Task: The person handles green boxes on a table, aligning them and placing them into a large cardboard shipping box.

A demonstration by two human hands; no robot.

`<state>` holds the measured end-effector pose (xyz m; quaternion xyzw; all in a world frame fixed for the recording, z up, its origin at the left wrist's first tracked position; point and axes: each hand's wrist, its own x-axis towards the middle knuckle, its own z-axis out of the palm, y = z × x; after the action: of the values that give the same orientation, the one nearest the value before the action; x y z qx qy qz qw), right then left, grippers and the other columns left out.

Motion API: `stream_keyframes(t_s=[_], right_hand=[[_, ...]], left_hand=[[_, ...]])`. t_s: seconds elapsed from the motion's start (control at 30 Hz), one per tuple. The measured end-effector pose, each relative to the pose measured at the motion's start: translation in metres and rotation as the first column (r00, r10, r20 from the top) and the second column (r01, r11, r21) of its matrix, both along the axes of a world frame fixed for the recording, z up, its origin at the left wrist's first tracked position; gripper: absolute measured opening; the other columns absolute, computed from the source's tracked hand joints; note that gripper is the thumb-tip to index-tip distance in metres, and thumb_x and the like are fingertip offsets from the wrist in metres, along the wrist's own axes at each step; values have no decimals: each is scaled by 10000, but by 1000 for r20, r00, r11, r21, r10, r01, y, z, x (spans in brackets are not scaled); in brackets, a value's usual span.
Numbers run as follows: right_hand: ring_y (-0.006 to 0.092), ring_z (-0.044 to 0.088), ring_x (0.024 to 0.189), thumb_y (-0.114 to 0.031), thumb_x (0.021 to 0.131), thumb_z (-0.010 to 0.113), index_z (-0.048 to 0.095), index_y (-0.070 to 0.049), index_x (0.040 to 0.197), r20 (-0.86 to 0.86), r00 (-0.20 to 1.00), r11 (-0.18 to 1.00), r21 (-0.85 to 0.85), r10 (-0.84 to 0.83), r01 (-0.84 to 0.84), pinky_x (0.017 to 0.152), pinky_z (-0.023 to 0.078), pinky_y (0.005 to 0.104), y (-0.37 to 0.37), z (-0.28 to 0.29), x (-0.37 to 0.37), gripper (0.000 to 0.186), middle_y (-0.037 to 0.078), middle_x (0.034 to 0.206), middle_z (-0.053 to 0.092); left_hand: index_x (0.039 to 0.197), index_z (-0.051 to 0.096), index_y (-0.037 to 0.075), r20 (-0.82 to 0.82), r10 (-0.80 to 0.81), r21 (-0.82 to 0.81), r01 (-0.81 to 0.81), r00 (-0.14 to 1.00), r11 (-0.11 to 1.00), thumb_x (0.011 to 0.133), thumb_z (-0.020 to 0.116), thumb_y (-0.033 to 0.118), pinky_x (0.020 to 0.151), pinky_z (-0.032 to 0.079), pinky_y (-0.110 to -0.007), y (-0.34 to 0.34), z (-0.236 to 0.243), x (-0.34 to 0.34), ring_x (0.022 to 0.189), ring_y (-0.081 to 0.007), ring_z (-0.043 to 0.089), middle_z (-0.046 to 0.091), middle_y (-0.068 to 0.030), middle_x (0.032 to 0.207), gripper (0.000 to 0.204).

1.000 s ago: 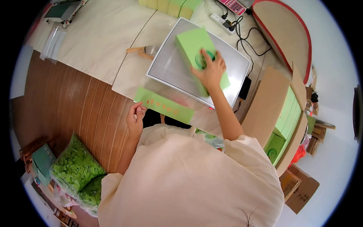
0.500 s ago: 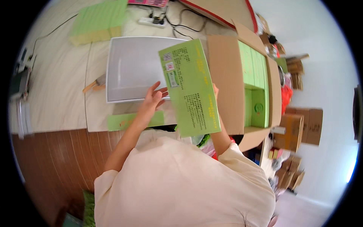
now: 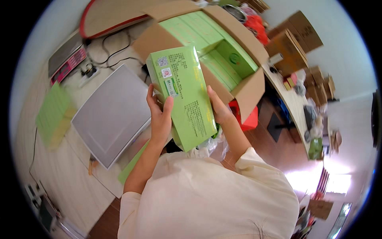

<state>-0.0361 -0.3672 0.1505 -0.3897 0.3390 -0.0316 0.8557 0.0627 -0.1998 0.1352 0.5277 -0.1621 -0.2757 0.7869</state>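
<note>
A long green carton (image 3: 189, 107) with printed text and a square code on its upward face is held in front of my chest, tilted slightly. My left hand (image 3: 161, 117) grips its left side, thumb near the printed face and fingers against the side wall. On the opposite side, my right hand (image 3: 219, 105) clasps the edge, its fingers partly hidden beneath. Just beyond the carton, an open cardboard box (image 3: 157, 42) contains several similar green cartons (image 3: 195, 26), with a gap at its near right part.
A grey shallow tray (image 3: 113, 113) with a white rim lies left on the table (image 3: 65, 175). Beyond it are a stack of green boxes (image 3: 53, 113), a pink-fronted scale (image 3: 67, 57), and a power strip (image 3: 88, 75) with black cables. A flat green piece (image 3: 133, 163) lies by the near edge.
My view has turned right, toward the open cardboard box. My left hand, earlier spread beside the carton, now grips its left side; the right hand has kept hold.
</note>
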Motion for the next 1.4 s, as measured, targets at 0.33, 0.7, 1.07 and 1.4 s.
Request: stream_keyframes(t_s=[0.33, 0.7, 1.07, 1.4], right_hand=[[157, 638, 884, -337, 829, 675, 570, -17, 1191, -20, 998, 852, -522, -55, 36, 799, 522, 291, -152, 79, -34, 495, 86, 1046, 649], [190, 567, 1058, -406, 799, 684, 476, -230, 1367, -377, 924, -41, -926, 56, -375, 901, 442, 339, -313, 92, 5, 630, 146, 1125, 608], [351, 491, 1124, -447, 759, 680, 496, -243, 1338, -632, 754, -400, -654, -178, -642, 940, 414, 410, -351, 10, 36, 641, 194, 1180, 513], [343, 489, 1071, -355, 727, 749, 478, -213, 1327, -298, 943, -586, -741, -149, -327, 915, 425, 435, -367, -63, 0, 674, 182, 1189, 469]], left_hand=[[1365, 375, 27, 87, -321, 93, 313, 943, 945, 978, 472, 250, 991, 370, -323, -51, 4, -2, 1161, -205, 494, 400, -99, 1385, 457], [1234, 501, 17, -51, -9, 468, 32, 999, 883, 954, 435, 166, 875, 412, -291, 45, -102, -14, 1036, -159, 537, 526, -71, 1211, 324], [1198, 527, 35, -15, 163, 510, -132, 987, 850, 954, 447, 168, 845, 412, -279, 39, -124, 10, 995, -137, 543, 568, -59, 1129, 289], [1182, 533, 11, 57, 140, 510, -149, 989, 847, 962, 459, 145, 893, 420, -279, 35, -131, 7, 985, -151, 554, 581, -79, 1104, 267]])
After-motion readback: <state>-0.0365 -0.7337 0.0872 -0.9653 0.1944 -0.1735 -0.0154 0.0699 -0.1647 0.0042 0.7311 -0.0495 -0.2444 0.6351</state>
